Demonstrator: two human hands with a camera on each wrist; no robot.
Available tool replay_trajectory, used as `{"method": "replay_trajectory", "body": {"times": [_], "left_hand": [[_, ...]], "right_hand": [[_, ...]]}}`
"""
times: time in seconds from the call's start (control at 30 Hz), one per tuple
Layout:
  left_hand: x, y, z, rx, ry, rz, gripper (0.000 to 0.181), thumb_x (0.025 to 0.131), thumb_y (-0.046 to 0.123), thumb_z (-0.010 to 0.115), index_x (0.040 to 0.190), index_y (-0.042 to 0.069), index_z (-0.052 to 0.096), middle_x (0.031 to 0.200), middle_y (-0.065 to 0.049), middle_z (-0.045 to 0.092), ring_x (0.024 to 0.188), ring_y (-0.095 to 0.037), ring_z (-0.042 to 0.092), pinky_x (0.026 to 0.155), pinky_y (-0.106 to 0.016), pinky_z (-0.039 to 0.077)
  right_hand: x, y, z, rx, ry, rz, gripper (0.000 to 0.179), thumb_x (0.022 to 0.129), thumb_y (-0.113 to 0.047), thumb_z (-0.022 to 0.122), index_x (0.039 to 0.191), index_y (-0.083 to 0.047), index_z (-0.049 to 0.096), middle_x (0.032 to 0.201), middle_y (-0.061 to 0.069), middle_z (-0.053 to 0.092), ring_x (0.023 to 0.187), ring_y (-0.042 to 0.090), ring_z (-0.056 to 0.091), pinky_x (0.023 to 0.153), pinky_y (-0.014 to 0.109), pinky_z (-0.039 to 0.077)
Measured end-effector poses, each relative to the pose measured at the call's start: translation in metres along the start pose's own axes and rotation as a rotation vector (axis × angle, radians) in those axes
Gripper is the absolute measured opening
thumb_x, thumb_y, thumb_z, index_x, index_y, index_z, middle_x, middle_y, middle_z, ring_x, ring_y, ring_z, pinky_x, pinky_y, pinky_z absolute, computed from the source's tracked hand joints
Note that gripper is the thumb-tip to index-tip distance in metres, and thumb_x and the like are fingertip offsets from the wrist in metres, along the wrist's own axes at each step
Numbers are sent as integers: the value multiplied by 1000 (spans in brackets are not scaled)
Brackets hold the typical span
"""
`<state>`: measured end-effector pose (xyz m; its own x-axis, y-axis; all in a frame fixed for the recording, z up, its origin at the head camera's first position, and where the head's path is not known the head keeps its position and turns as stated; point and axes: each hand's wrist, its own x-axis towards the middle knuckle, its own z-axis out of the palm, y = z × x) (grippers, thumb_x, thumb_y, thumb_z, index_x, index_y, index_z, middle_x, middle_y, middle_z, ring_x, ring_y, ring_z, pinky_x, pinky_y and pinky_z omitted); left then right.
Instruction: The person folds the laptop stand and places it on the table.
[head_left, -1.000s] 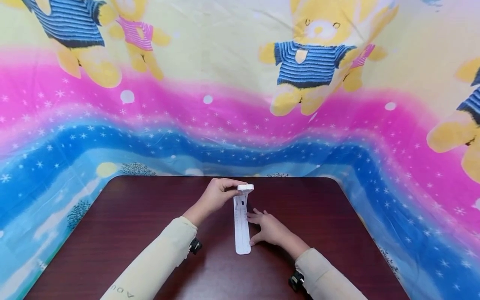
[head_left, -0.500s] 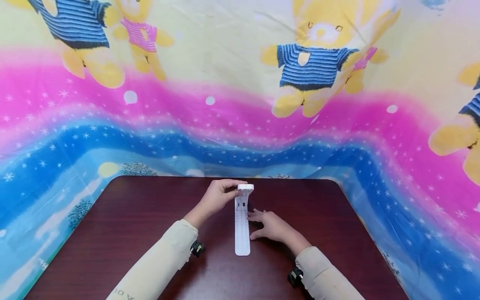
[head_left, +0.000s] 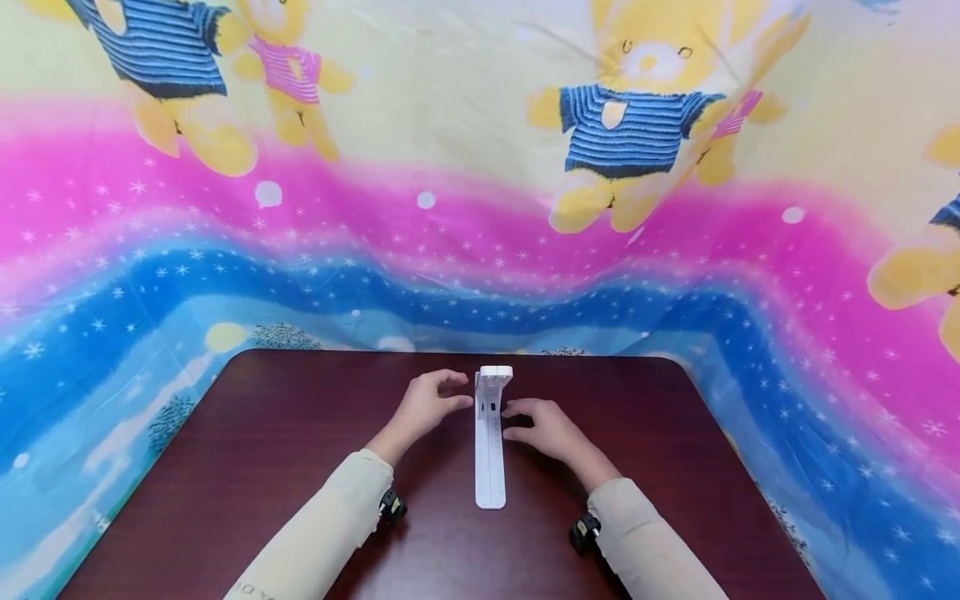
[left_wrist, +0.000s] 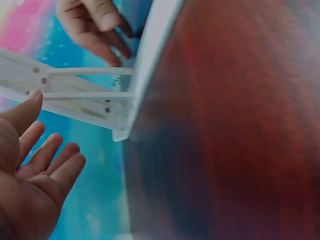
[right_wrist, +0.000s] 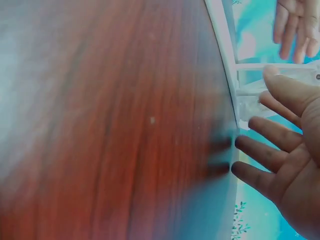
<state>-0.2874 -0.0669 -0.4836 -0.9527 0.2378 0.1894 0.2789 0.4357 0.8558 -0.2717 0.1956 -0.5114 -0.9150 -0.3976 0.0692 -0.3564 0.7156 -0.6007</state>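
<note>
A white stand (head_left: 491, 467) with a long flat base rests on the table, its upright part rising at the far end to a short rounded top. Two thin struts (left_wrist: 90, 95) join the upright to the base in the left wrist view. My left hand (head_left: 422, 412) hovers just left of the upright, fingers apart and bent a little, with nothing in them. On the other side, my right hand (head_left: 553, 429) has its loose fingertips right at the stand's edge. In the right wrist view the fingers of this hand (right_wrist: 285, 160) are spread and hold nothing.
The dark reddish-brown table (head_left: 300, 433) is glossy, with rounded far corners. Behind it and along its sides hangs a cloth (head_left: 450, 275) printed with bears and snowflakes. A small black camera (head_left: 585, 532) sits on each wrist.
My left hand has let go of the stand's top and drawn slightly left and down. My right hand has shifted toward the upright, off the base's near part. The stand stays standing.
</note>
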Motion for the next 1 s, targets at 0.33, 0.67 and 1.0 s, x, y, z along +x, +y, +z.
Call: {"method": "replay_trajectory", "body": {"times": [0.33,0.67,1.0], "left_hand": [[13,-14,24,227,-100,82,29,85,18,85,110,8,77,140,-14,61,133,-33,55,112,-48,45],[25,-27,32,314,-148,96,17,85,20,85,99,11,78,145,-16,57,137,-33,52,113,-45,45],[26,-27,37,346,-203,67,7,86,16,84,91,13,79,152,-13,52,142,-30,49,109,-41,50]], "right_hand": [[18,4,3,38,107,76,34,87,-21,83,120,-14,75,149,13,55,140,36,49,114,54,42],[31,5,13,53,82,34,17,87,-15,83,103,-16,77,154,9,52,141,31,49,112,48,46],[38,4,16,9,53,41,14,88,-15,82,101,-17,77,153,6,53,139,27,52,110,45,49]]}}
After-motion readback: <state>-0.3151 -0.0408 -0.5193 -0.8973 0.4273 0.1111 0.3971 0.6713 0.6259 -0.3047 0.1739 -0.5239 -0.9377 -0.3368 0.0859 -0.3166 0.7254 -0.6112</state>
